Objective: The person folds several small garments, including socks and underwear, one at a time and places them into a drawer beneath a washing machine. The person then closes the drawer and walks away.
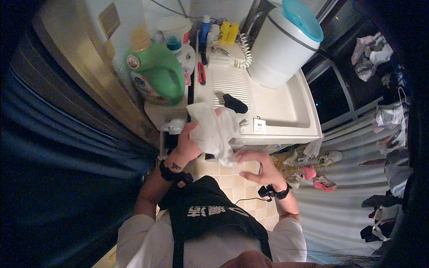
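Observation:
My left hand [188, 142] grips a crumpled white cloth [214, 130] with a small pink patch, held up over the front edge of a white laundry sink [234, 138]. The cloth hides part of the left hand's fingers. Just right of its lower end is my right hand [263, 167], fingers spread and slightly blurred, with nothing seen in it. Beyond the cloth, a small black fabric piece [235, 103], perhaps a sock, lies on the sink's ribbed washboard [231, 82]. A white printed card [259, 126] stands at the basin's front rim.
A white mini washing machine [281, 50] with a teal lid [303, 20] stands in the basin. Left are a green detergent jug [157, 73] and a red utility knife [201, 73]. Yellow bottles [228, 32] and a coiled shower hose [245, 50] sit behind. Shoes [324, 183] hang at right.

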`<state>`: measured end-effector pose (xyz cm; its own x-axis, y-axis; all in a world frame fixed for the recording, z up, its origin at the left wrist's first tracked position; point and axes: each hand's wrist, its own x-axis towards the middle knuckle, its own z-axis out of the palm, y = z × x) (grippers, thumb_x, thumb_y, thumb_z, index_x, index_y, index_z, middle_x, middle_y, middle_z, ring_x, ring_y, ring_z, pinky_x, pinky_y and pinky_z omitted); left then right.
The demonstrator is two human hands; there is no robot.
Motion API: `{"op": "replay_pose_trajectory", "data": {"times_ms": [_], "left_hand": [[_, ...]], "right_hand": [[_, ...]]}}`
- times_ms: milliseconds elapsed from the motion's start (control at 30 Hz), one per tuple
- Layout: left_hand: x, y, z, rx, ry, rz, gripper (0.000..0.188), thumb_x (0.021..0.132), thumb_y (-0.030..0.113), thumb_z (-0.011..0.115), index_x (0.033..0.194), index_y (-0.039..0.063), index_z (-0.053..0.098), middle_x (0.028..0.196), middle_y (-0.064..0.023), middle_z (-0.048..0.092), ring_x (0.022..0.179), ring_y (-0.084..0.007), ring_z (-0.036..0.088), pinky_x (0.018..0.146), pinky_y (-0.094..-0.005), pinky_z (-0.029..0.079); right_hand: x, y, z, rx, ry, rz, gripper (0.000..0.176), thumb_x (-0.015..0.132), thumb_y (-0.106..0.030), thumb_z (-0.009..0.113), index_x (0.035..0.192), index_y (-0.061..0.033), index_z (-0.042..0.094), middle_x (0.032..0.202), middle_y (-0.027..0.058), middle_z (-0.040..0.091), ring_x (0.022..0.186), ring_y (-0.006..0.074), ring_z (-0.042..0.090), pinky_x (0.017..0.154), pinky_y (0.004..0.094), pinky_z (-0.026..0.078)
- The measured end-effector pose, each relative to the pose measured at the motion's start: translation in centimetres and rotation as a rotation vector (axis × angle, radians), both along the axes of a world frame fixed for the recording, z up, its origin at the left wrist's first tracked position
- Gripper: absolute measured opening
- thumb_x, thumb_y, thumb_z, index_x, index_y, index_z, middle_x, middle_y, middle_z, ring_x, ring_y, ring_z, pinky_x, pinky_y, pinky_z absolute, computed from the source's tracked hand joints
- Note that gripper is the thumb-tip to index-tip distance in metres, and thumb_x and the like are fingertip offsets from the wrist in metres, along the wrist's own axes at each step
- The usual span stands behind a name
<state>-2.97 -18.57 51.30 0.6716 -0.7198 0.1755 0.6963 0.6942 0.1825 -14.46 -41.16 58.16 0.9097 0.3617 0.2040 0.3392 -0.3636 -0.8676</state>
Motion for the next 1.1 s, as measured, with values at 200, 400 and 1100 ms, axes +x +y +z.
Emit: {"op": "replay_pose_trajectory", "data": {"times_ms": [200, 400, 1100], "left_hand": [[-1.3, -1.0, -4.1, 0.687, -0.309, -0.129, 0.047, 0.088, 0.025, 0.052, 0.129, 0.001, 0.049, 0.122, -0.0096, 0.058, 0.11, -0.0242, 0.057, 0.097, -0.0363, 0.043], [-0.1, -1.3, 0.1, 1.28, -1.295, 0.032, 0.033, 0.093, 0.013, 0.05, 0.125, 0.005, 0.055, 0.101, 0.0004, 0.063, 0.083, -0.0094, 0.057, 0.073, -0.0273, 0.046], [1.8, -4.2, 8.2, 0.757, -1.076, 0.524, 0.043, 0.094, 0.002, 0.048, 0.137, 0.003, 0.046, 0.133, -0.0056, 0.053, 0.114, -0.0068, 0.048, 0.097, -0.0218, 0.038]], "right_hand": [[2.8, 2.1, 1.5, -0.137, -0.368, -0.516, 0.027, 0.079, -0.014, 0.074, 0.101, -0.0016, 0.065, 0.114, 0.0136, 0.061, 0.114, 0.0244, 0.053, 0.092, 0.0333, 0.044], [1.9, 0.5, 1.5, 0.443, 0.006, -0.441, 0.022, 0.082, -0.005, 0.072, 0.103, -0.0005, 0.067, 0.11, 0.007, 0.063, 0.095, 0.0108, 0.058, 0.079, 0.0229, 0.046], [-2.3, -2.3, 7.5, 0.417, -0.106, -0.457, 0.051, 0.084, 0.009, 0.062, 0.129, -0.003, 0.043, 0.093, 0.0074, 0.067, 0.078, 0.0085, 0.061, 0.066, 0.0195, 0.049]]}}
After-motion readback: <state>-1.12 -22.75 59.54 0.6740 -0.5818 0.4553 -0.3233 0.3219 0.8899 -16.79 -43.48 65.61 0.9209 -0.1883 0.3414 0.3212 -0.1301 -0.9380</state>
